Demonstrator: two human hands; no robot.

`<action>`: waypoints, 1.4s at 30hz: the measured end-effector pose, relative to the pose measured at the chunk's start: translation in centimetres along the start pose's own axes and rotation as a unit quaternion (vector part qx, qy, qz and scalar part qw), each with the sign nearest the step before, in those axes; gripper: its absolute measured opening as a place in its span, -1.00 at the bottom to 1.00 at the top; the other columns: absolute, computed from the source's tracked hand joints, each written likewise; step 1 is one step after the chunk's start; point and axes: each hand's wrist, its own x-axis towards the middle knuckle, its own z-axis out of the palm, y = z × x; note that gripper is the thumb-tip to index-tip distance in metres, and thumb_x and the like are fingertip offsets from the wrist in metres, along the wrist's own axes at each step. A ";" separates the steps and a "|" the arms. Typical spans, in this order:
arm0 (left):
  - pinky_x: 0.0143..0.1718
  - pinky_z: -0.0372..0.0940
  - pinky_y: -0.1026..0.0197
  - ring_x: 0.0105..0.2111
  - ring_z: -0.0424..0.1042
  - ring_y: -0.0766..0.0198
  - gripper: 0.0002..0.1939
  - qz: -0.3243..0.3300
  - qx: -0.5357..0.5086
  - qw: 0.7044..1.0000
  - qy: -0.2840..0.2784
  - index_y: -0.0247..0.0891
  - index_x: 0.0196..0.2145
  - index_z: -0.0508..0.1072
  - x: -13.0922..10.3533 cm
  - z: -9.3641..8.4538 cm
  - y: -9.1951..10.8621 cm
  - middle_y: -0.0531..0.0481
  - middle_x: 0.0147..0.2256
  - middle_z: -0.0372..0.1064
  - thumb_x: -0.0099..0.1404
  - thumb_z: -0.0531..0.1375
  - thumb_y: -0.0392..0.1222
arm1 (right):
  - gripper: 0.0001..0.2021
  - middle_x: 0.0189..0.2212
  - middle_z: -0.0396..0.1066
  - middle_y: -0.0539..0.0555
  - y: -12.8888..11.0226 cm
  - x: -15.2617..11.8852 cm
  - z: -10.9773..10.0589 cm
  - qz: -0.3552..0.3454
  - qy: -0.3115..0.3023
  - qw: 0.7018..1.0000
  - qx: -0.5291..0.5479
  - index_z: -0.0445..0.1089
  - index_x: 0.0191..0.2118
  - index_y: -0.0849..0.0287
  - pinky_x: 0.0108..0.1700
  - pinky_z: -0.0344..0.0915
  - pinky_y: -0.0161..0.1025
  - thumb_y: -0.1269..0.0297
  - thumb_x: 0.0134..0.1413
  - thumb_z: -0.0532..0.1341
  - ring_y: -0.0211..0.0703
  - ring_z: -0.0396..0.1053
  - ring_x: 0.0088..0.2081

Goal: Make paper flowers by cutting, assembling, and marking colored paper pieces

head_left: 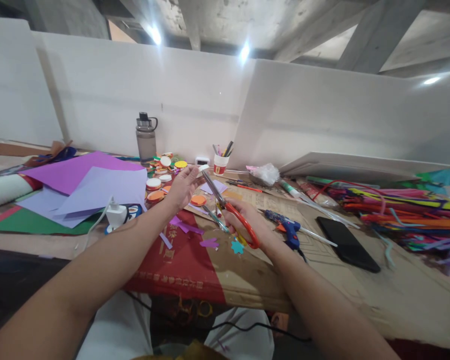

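Note:
Red-handled scissors [243, 220] are gripped in my right hand [245, 218], their blades pointing up and to the left. The blade tips are at a small white piece [203, 168], pinched between the thumb and fingers of my left hand [185, 186]. Below the hands, purple paper scraps [210, 243] and a teal star-like cutout [237, 246] lie on the red and brown cardboard [183, 272]. An orange disc [198, 200] sits just under my left hand.
Purple and lilac sheets [105, 192] and a white plug [116, 212] lie left. A bottle [146, 140] and pen cup [221, 164] stand behind. Right are a blue glue gun [287, 226], black phone [347, 244] and colourful strips [405, 210].

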 end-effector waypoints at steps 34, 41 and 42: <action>-0.11 0.29 0.21 -0.30 0.44 0.33 -0.73 0.002 0.033 0.999 0.006 -0.26 -0.30 0.46 -0.3 0.3 -0.2 0.04 -0.31 0.41 0.08 0.37 -0.10 | -0.89 -0.65 0.23 -0.09 -0.7 -0.4 0.4 -0.008 0.021 1.000 -0.022 0.34 -0.36 0.14 -0.60 0.11 -0.38 0.30 0.02 0.08 -0.32 0.19 -0.66; -0.08 0.30 0.19 -0.28 0.45 0.32 -0.76 0.001 0.027 0.999 0.016 -0.26 -0.37 0.45 -0.3 0.3 -0.3 0.05 -0.36 0.40 0.07 0.39 -0.13 | -0.90 -0.63 0.22 -0.06 -0.9 -0.5 0.7 -0.026 0.051 0.998 -0.038 0.34 -0.44 0.16 -0.58 0.07 -0.36 0.29 -0.01 0.11 -0.31 0.14 -0.62; -0.08 0.30 0.18 -0.29 0.46 0.32 -0.76 0.002 0.026 1.000 0.016 -0.27 -0.38 0.45 -0.3 0.2 -0.3 0.06 -0.36 0.40 0.06 0.39 -0.12 | -0.89 -0.62 0.22 -0.06 -0.9 -0.5 0.7 -0.032 0.053 0.997 -0.040 0.35 -0.44 0.17 -0.57 0.08 -0.36 0.29 -0.01 0.12 -0.31 0.14 -0.60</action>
